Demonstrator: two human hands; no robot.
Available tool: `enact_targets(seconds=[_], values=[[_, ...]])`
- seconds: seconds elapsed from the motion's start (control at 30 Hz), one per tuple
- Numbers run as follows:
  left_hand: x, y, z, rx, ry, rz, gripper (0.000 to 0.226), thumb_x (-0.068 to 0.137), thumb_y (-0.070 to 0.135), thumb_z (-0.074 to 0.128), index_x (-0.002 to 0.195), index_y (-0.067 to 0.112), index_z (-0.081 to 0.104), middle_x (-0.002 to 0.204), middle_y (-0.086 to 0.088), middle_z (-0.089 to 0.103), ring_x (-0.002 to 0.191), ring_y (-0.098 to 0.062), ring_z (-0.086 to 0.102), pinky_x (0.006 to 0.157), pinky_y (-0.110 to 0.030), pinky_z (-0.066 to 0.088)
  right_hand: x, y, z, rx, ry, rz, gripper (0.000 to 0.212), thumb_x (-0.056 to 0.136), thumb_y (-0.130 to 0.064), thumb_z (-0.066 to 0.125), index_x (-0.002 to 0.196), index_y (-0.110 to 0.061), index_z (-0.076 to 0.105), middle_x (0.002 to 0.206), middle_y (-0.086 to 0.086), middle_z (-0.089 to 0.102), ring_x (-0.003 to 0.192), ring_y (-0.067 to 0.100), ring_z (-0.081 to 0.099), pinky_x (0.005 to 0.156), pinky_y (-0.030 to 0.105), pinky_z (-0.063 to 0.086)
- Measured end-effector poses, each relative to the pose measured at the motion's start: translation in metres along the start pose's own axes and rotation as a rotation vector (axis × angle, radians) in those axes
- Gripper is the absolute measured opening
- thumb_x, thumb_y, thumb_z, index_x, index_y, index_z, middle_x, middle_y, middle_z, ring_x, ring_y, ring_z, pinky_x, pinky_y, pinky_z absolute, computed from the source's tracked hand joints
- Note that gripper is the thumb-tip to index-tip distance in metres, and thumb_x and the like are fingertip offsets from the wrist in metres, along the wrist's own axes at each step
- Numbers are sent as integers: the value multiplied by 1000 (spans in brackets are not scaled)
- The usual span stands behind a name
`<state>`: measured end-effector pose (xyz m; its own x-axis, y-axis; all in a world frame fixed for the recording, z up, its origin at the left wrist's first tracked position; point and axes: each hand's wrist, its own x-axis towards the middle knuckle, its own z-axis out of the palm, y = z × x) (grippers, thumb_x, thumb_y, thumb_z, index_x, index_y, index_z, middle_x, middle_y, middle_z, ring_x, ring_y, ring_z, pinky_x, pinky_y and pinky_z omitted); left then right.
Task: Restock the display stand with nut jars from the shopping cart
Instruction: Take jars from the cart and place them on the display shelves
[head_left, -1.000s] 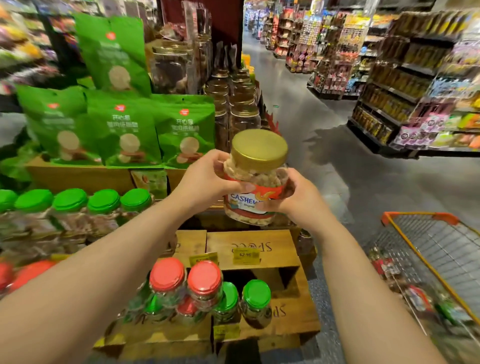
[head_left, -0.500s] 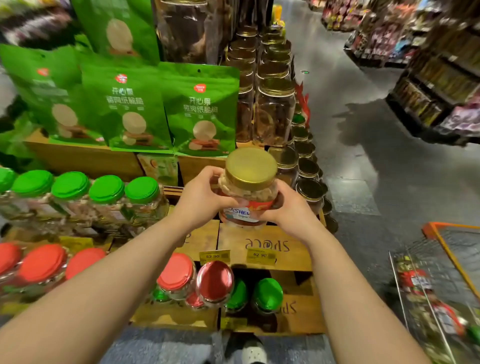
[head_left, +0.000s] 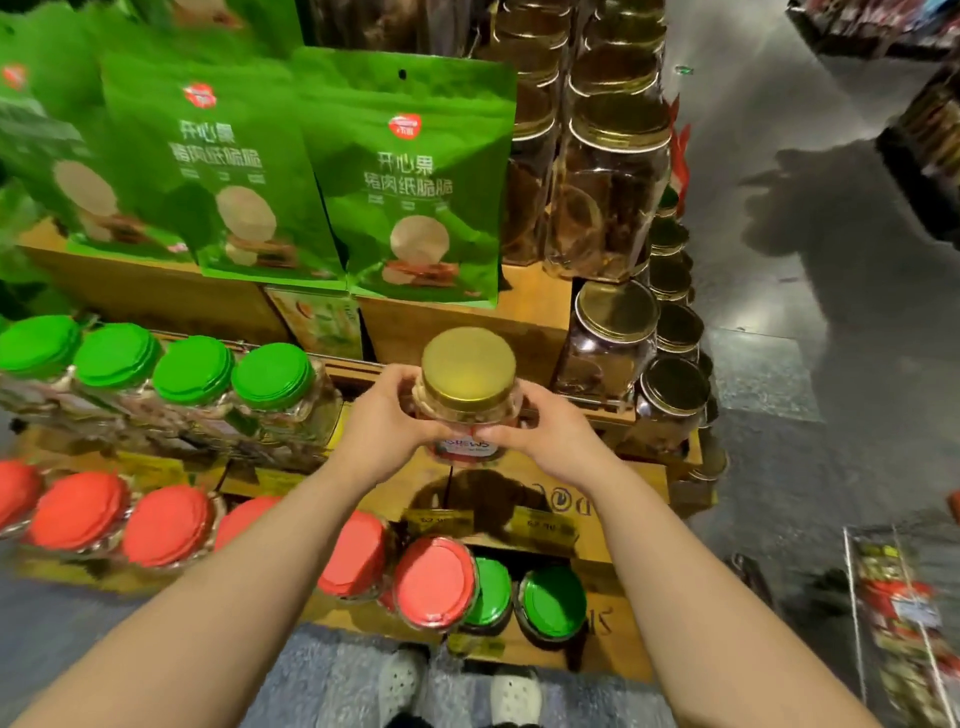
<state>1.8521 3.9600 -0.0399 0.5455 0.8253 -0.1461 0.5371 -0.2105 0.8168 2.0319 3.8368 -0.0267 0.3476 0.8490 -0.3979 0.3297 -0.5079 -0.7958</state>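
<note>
A clear cashew jar with a gold lid (head_left: 467, 371) is held upright between both hands, just above the wooden crate (head_left: 613, 483) of the display stand. My left hand (head_left: 387, 415) grips its left side and my right hand (head_left: 545, 431) grips its right side. The jar's red and white label shows below my fingers. A corner of the wire shopping cart (head_left: 904, 623), with packaged goods inside, is at the lower right.
Green-lidded jars (head_left: 192, 371) stand left of the held jar, red-lidded jars (head_left: 166, 525) on the tier below. Gold-lidded jars (head_left: 615, 312) stack to the right. Green snack bags (head_left: 410, 176) stand behind. My shoes (head_left: 511, 693) are on the floor below.
Both hands have lowered the cashew jar toward the wooden crate. My view has tilted down and moved closer to the stand, so the aisle has dropped out of sight.
</note>
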Motion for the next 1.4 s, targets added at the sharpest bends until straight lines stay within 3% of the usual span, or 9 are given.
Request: enact_targets(seconds=[0.13, 0.27, 0.37, 0.47, 0.63, 0.83, 1.07, 1.3, 1.4], values=[[21, -35, 13, -16, -33, -42, 70, 64, 23, 96, 118, 25, 52, 102, 16, 59, 100, -11, 59, 70, -16, 41, 28, 17, 19, -8, -26, 33, 107, 58, -90, 68, 149, -37, 47, 143, -14, 58, 131, 11, 53, 109, 41, 47], [37, -75, 28, -8, -65, -79, 78, 58, 27, 98, 121, 22, 52, 101, 16, 60, 102, -11, 61, 77, -28, 48, 51, 32, 43, 71, -21, 125, 72, 91, -66, 56, 153, -32, 43, 149, -9, 50, 135, 13, 45, 106, 30, 38], [46, -100, 37, 7, -68, -92, 79, 54, 29, 100, 116, 25, 51, 96, 19, 59, 102, -11, 61, 84, -27, 48, 67, 45, 64, 142, 5, 217, 81, 87, -79, 45, 150, -29, 47, 145, -10, 54, 132, 15, 50, 112, 35, 40], [51, -120, 44, -3, -100, -102, 78, 55, 32, 100, 116, 26, 51, 102, 14, 62, 102, -9, 60, 84, -24, 44, 78, 60, 82, 206, 17, 239, 63, 94, -72, 45, 142, -32, 56, 134, -10, 63, 121, 17, 62, 106, 43, 51], [57, -148, 53, 52, -150, -113, 79, 58, 38, 98, 122, 24, 54, 106, 10, 63, 103, -11, 60, 87, -29, 47, 89, 79, 102, 218, 27, 235, 92, 70, -95, 42, 134, -32, 63, 125, -12, 70, 117, 10, 64, 106, 39, 49], [57, -168, 59, 82, -192, -122, 85, 59, 39, 98, 128, 18, 53, 109, 10, 61, 100, -9, 58, 85, -26, 45, 96, 98, 122, 268, 27, 240, 47, 102, -53, 49, 138, -26, 62, 127, -10, 69, 111, -1, 62, 84, 10, 45], [57, -180, 61, 154, -235, -140, 90, 58, 37, 98, 128, 9, 48, 101, 6, 57, 90, -12, 56, 68, -21, 34, 101, 115, 142, 339, 35, 299, 40, 96, -59, 57, 130, -39, 62, 122, -14, 70, 111, 8, 62, 92, 29, 49], [58, -186, 64, 171, -295, -149, 86, 58, 35, 99, 120, 15, 42, 105, 3, 56, 98, -18, 57, 74, -29, 40, 102, 121, 143, 338, 56, 310, 27, 98, -39, 65, 118, -54, 56, 109, -33, 64, 103, -7, 59, 91, 23, 49], [59, -188, 65, 173, -338, -155, 88, 57, 35, 99, 123, 17, 43, 112, -1, 60, 107, -23, 61, 77, -27, 40, 98, 122, 144, 341, 73, 302, 29, 97, -37, 66, 116, -56, 54, 108, -35, 61, 111, 0, 58, 95, 23, 48]])
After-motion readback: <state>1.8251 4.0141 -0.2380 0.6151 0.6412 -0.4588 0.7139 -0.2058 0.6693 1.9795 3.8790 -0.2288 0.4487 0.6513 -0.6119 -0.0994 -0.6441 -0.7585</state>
